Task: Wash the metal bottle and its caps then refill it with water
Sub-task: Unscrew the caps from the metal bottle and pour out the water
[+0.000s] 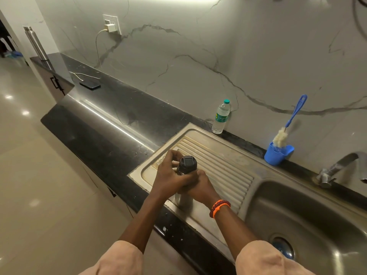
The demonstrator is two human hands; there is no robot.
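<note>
Metal bottle (pixel 183 197) w/ black cap (pixel 187 163) upright on sink drainboard (pixel 222 161), near edge. My left hand (pixel 168 175) & right hand (pixel 200 185) both wrap its neck. Far right: blue brush (pixel 292 120) in holder (pixel 277 153), plastic bottle (pixel 221 117), tap (pixel 337 167). Phone (pixel 89 84) far left on bench (pixel 111 124).

Count, head view: two hands, left (pixel 168 175) and right (pixel 200 185). Two metal bottles, one capped in black (pixel 183 197), one far off on the worktop (pixel 36 44). One plastic water bottle (pixel 221 117). One bottle brush (pixel 288 124) in one blue cup (pixel 277 154). One tap (pixel 337 167). One phone (pixel 89 84). One charger (pixel 110 27).
</note>
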